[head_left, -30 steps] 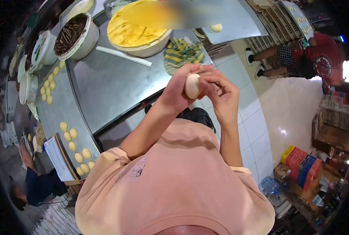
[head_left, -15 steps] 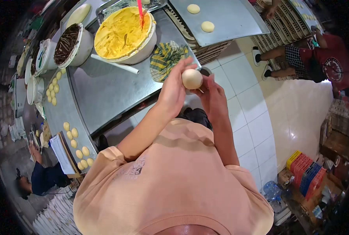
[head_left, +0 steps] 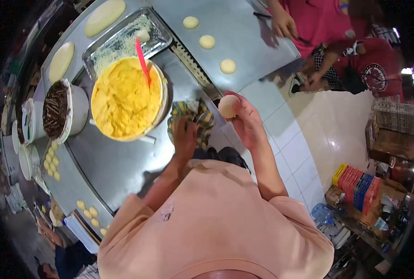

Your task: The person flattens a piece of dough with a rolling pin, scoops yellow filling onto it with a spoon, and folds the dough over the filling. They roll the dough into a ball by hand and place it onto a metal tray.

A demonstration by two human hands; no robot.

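My right hand (head_left: 247,122) holds a smooth pale dough ball (head_left: 228,106) up beside the corner of the steel table (head_left: 118,162). My left hand (head_left: 184,136) is down on a yellow and green checked cloth (head_left: 198,116) at the table's edge, fingers spread on it. Just left of the cloth stands a big white tub of yellow filling (head_left: 123,98) with a red spatula (head_left: 142,61) stuck in it. Three round dough pieces (head_left: 207,42) lie on a steel tray (head_left: 244,42) beyond.
A tub of chocolate sticks (head_left: 56,109) and small white containers (head_left: 26,122) stand at the left. Rows of small dough pieces (head_left: 52,160) lie on the lower counter. A shallow pan with shreds (head_left: 119,41) sits at the back. Other people (head_left: 328,18) work at the far right; crates (head_left: 358,193) stand on the floor.
The dough ball has passed from my left hand to my right. My left hand dropped onto the checked cloth. The view shifted toward the table; a person in pink now shows at the tray.
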